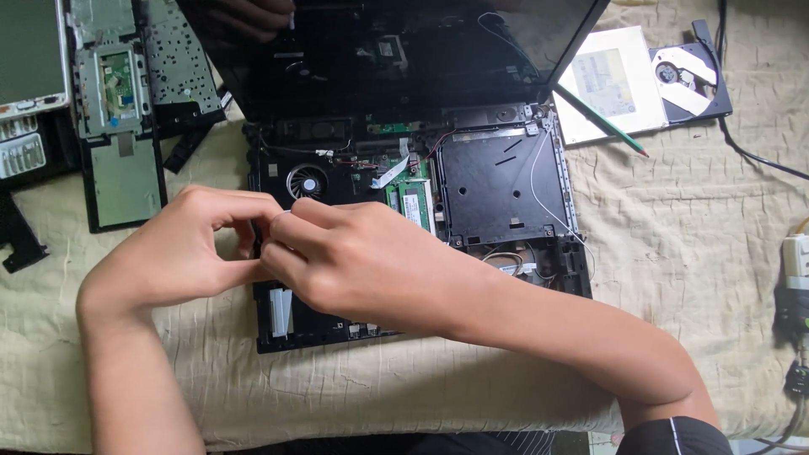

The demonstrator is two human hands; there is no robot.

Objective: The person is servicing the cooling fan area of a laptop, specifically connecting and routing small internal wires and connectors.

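An opened black laptop base [497,181] lies on a beige cloth, its fan [306,182], green memory board [410,202] and wiring exposed, and its dark screen [421,50] tilted up at the back. My left hand [185,248] and my right hand [354,257] meet over the base's left side, fingertips pinched together on something small that the fingers hide. A white flat ribbon [281,310] shows just below them.
A removed palm rest and keyboard panel [122,109] lie at the left, beside another device [29,76]. At the right sit a white optical drive [611,80], a black disc tray [695,80] and a green pencil [602,122]. A cable and plug [792,286] lie at far right.
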